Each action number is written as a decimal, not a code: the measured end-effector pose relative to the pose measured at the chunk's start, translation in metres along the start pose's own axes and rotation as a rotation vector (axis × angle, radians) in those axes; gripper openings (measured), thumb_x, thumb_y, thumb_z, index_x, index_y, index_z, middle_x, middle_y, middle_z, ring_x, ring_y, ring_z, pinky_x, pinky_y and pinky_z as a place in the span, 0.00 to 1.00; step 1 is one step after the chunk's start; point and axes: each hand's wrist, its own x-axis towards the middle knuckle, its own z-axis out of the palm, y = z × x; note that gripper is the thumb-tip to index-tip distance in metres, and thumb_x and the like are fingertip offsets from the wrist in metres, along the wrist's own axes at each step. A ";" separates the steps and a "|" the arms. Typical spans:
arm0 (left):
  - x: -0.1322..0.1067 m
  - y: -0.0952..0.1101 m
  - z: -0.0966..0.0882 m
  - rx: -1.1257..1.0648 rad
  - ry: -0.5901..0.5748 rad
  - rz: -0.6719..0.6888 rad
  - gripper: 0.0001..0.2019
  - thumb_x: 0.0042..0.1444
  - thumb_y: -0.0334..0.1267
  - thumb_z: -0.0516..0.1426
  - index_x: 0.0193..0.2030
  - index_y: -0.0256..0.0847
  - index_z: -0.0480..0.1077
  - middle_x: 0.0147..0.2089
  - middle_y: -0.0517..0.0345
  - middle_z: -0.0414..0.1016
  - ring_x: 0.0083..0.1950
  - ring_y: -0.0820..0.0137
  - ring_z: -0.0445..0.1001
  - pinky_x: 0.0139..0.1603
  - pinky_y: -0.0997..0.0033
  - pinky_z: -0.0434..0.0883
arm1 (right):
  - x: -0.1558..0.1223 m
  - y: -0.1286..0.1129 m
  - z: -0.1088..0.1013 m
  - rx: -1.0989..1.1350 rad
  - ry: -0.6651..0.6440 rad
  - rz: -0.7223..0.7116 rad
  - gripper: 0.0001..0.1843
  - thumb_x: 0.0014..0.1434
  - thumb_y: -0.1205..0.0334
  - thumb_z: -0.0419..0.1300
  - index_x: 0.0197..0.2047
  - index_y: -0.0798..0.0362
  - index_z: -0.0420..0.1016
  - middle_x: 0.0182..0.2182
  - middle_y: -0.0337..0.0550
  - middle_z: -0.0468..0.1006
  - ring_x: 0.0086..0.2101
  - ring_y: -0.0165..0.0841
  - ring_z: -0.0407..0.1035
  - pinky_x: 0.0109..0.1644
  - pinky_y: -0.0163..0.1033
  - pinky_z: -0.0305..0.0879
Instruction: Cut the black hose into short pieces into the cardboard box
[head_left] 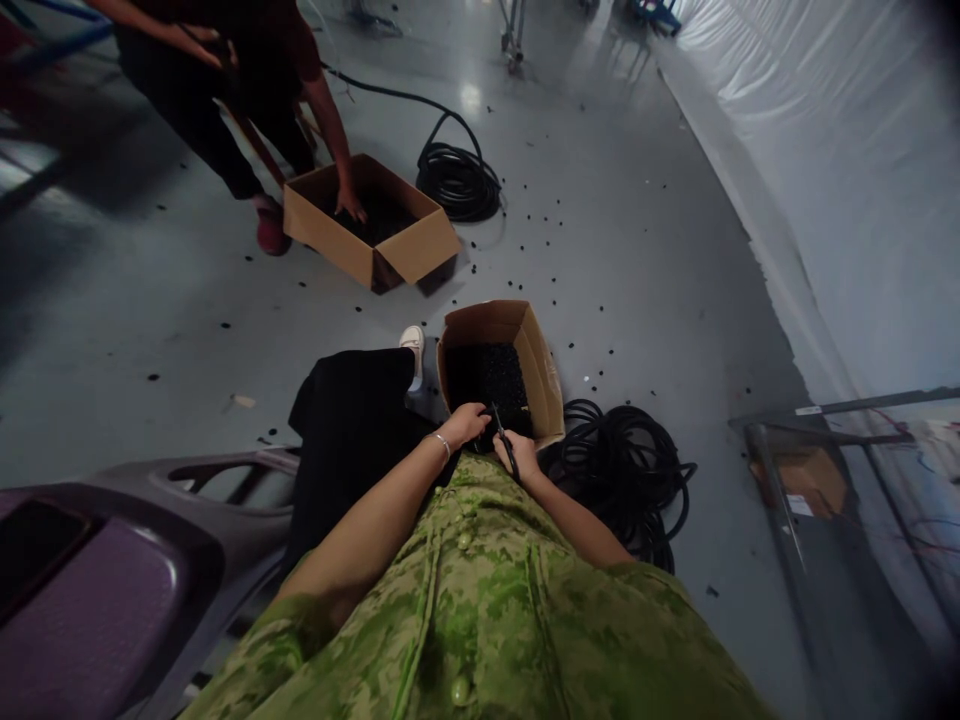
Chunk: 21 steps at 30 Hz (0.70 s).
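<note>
My right hand is closed around the handles of a pair of scissors, whose blades point up and away from me. Beside it, my left hand pinches a dark piece that looks like the end of a black hose; against the dark background its outline is hard to make out. Both hands are over the near edge of an open cardboard box in front of my lap. Small black pieces cover the bottom of that box. A tangled coil of black hose lies on the floor right of the box.
Ahead to the left, a seated person reaches a hand into another cardboard box. A second hose coil lies beside it. Small black bits dot the grey floor. A purple chair stands left, a metal-framed rack right.
</note>
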 end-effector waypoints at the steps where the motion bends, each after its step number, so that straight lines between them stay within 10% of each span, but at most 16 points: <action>1: 0.000 0.001 0.000 0.015 0.004 -0.003 0.06 0.56 0.31 0.57 0.28 0.38 0.67 0.20 0.65 0.63 0.20 0.76 0.62 0.23 0.77 0.57 | 0.001 0.001 0.001 0.012 0.001 0.005 0.14 0.58 0.53 0.56 0.34 0.51 0.80 0.25 0.40 0.79 0.28 0.32 0.72 0.34 0.31 0.63; 14: 0.000 0.001 0.000 0.014 0.043 -0.018 0.09 0.59 0.31 0.55 0.27 0.38 0.65 0.20 0.64 0.65 0.21 0.76 0.64 0.23 0.77 0.58 | 0.001 -0.007 0.001 0.029 -0.007 0.069 0.10 0.56 0.55 0.59 0.30 0.50 0.78 0.24 0.37 0.77 0.28 0.32 0.70 0.35 0.33 0.63; 21: -0.005 0.003 -0.002 -0.108 0.115 0.015 0.09 0.60 0.32 0.56 0.28 0.39 0.64 0.21 0.64 0.67 0.22 0.76 0.65 0.24 0.78 0.59 | -0.012 -0.068 -0.036 0.901 0.031 0.264 0.26 0.53 0.49 0.64 0.54 0.50 0.72 0.25 0.34 0.71 0.23 0.29 0.64 0.28 0.34 0.62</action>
